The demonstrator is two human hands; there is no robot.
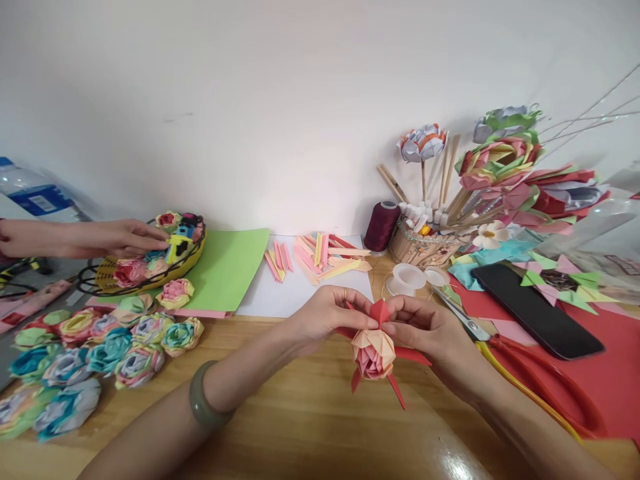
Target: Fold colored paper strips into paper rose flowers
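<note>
Both my hands hold one folded paper flower [374, 355] above the wooden table. Its centre is pink and peach, with red pointed petals sticking out around it. My left hand [333, 312], below a green bangle on the forearm, pinches the left side of an upright red petal [380, 312]. From the right, the thumb and fingers of my right hand [419, 319] press on the same petal. Behind the hands, folded pink, yellow and red paper strips [320, 257] lie on a white sheet [255, 297].
At left, another person's hand [135, 237] reaches over a yellow basket [193, 263] of paper flowers. Finished flowers [110, 350] crowd the table's left. On the right are scissors [545, 380], a black phone [540, 310], a maroon thread spool [383, 227] and a pot [420, 247] of stemmed flowers.
</note>
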